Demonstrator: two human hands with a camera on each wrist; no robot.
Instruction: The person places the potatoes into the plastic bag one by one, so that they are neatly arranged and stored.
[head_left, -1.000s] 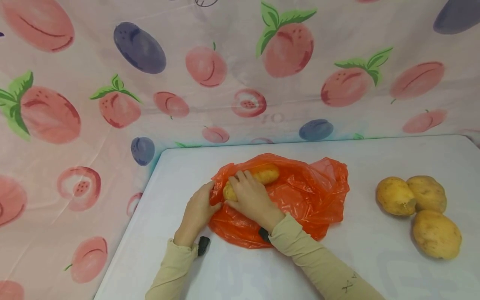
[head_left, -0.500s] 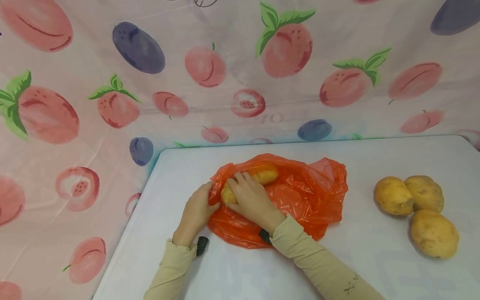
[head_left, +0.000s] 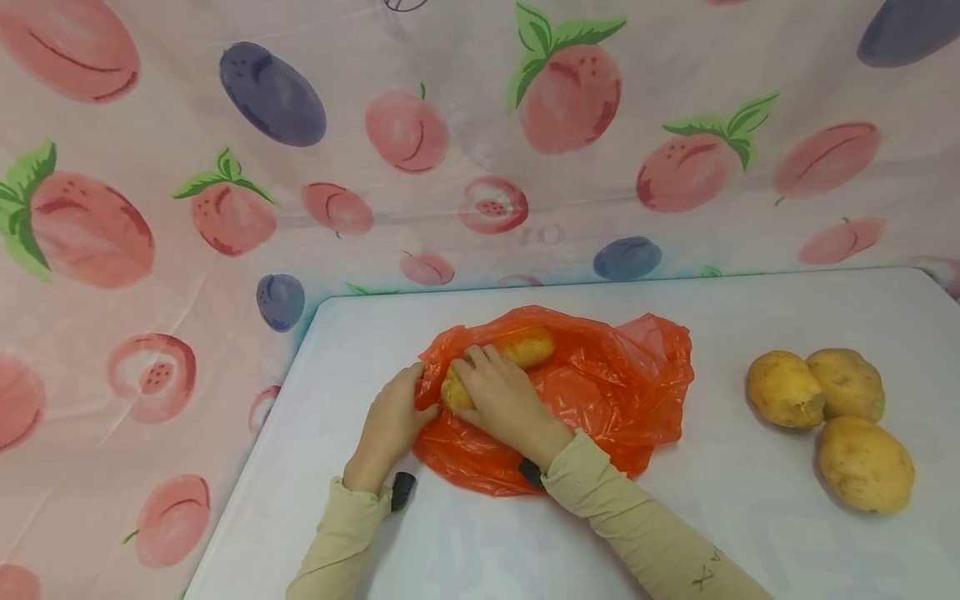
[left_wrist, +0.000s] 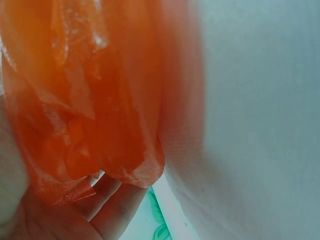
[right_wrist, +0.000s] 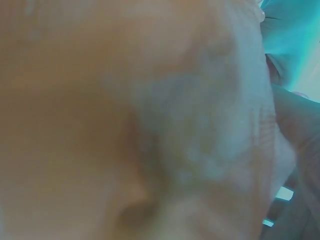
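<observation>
A crumpled orange-red plastic bag (head_left: 577,400) lies spread on the white table, its mouth open. Inside its left part, my right hand (head_left: 506,408) holds a yellow potato (head_left: 453,392) with fingers curled over the top. Another potato (head_left: 532,346), longer in shape, lies just behind it in the bag. My left hand (head_left: 390,425) grips the bag's left edge, thumb toward me and fingers on the far side. Close up in the left wrist view, the bag's plastic (left_wrist: 115,115) hangs between thumb and fingers (left_wrist: 120,210). The right wrist view is too blurred to show the grip.
Three loose potatoes sit together at the table's right: one on the left (head_left: 783,390), one behind (head_left: 851,383) and one nearer me (head_left: 866,464). A fruit-printed cloth (head_left: 442,208) hangs along the back and left of the white table (head_left: 480,550).
Both hands stay nearly still on the potato and the bag. The whole head view has shifted slightly, so everything appears a little farther left.
</observation>
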